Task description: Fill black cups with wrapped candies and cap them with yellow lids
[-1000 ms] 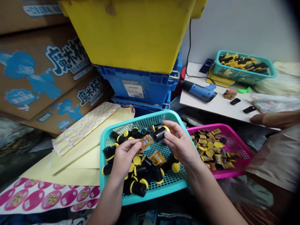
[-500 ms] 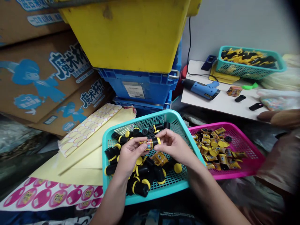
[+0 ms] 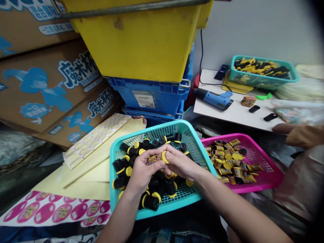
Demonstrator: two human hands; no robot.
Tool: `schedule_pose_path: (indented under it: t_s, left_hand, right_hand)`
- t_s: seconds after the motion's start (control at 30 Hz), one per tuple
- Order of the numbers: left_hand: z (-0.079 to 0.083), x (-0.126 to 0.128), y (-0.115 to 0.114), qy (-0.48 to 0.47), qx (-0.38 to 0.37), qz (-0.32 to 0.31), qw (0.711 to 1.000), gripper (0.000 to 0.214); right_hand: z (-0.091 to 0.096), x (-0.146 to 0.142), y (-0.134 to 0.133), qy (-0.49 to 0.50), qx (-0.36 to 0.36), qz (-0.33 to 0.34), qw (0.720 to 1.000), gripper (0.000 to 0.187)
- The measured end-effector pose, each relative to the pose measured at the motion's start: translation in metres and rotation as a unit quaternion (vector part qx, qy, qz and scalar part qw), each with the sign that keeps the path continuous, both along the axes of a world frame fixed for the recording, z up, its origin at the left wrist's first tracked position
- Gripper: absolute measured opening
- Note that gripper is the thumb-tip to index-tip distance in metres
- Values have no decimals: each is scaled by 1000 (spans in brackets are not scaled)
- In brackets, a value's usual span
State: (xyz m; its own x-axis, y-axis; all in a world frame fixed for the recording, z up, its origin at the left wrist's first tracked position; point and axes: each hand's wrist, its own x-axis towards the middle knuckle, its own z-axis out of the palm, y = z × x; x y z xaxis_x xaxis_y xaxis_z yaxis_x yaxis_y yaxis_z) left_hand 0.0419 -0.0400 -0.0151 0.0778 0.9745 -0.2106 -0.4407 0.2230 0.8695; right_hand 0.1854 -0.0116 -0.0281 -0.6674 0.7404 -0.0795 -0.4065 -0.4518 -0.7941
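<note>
"Yellow-capped canister [image 3: 158, 158] in its printed wrapper [image 3: 154, 159]: where do we have it?"

"Over the turquoise basket [image 3: 112, 175]. Our left hand [image 3: 141, 170] grips its wrapped side; our right hand [image 3: 181, 163] pinches at the yellow cap [image 3: 164, 157]."

"And beside that basket?"

"We see a pink basket [image 3: 270, 172] of wrapped containers [image 3: 237, 172]."

Soft light is palest on the wall [image 3: 265, 37] at two o'clock; deep shadow lies below the basket [image 3: 112, 175], towards six. Black vignetting eats the corners at two and four; plastic [image 3: 15, 145] at nine smears, the tube [image 3: 154, 158] near centre blurs.
</note>
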Motion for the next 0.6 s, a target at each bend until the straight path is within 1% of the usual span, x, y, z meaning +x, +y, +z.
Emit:
schedule_pose_path:
  t_s: [0.2,0.27,0.3,0.33,0.37,0.4,0.43,0.5,0.53,0.57,0.6]
  left_hand:
    - [-1,1,-4,7,1,-2,1000,29]
    - [-1,1,-4,15,3,1,1000,31]
    - [-1,0,-4,19,5,6,1000,33]
    - [-1,-1,-4,23,7,12,1000,36]
    - [0,-2,-4,27,10,16,999,40]
    - [1,-2,-4,31,14,15,999,46]
    - [3,-3,-5,37,19,10,999,53]
    - [8,-6,-6,47,32,-23,998,66]
    - [10,-8,-6,50,41,-47,997,71]
    - [12,-10,-6,52,50,-66,995,73]
    - [14,-12,-6,57,58,-74,994,74]
  right_hand:
    - [-7,2,-1,-43,39,-18,998,31]
    - [-7,5,-2,-52,47,-32,997,37]
    - [-5,6,-2,-56,62,-45,995,43]
    - [-2,8,-3,-69,92,-61,992,47]
    - [2,10,-5,-94,141,-78,982,48]
    - [7,11,-7,-130,209,-95,965,47]
    - [13,14,-10,-174,287,-115,935,44]
    - [26,22,-18,-256,424,-145,856,37]
    - [33,28,-24,-288,467,-167,819,33]
    - [39,37,-30,-315,489,-208,787,29]
    - [45,48,-36,-341,491,-266,756,27]
